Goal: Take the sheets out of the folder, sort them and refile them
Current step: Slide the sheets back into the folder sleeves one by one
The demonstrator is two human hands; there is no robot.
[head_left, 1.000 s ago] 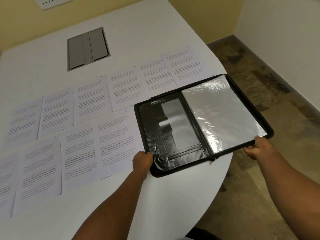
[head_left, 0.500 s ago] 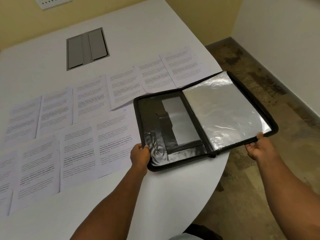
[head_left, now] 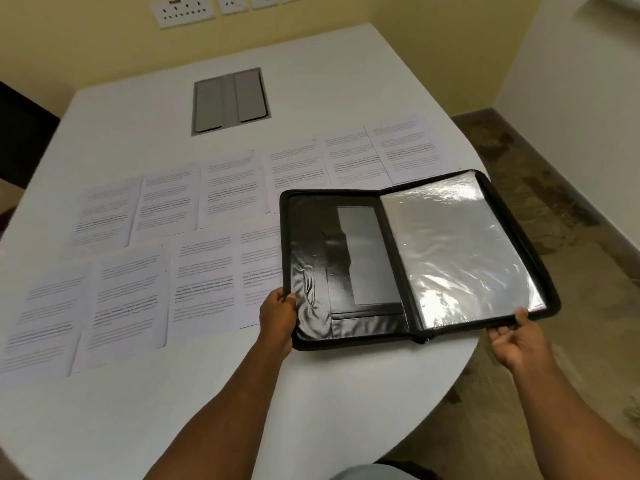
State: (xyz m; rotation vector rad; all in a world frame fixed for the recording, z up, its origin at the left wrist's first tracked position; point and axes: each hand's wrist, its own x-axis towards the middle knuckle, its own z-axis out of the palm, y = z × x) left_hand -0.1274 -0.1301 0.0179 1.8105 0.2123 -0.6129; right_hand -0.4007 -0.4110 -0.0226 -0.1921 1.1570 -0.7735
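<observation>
Office meeting room – white conference table [head_left: 311,393] (inset cable hatch [head_left: 229,101]), wall sockets [head_left: 183,12]

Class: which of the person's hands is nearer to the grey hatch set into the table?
Left. The left hand grips the folder's near left corner, below the grey hatch; the right hand pinches its near right edge, farther off.

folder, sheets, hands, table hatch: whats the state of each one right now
folder: open flat, near edge held by both hands, right half past the table's edge
plastic sleeve: on top in the right half, no printed sheet visible inside
sheets: out, spread face up in two rows on the table
left hand: grips folder's near left corner
right hand: holds folder's near right edge
table hatch: closed
</observation>
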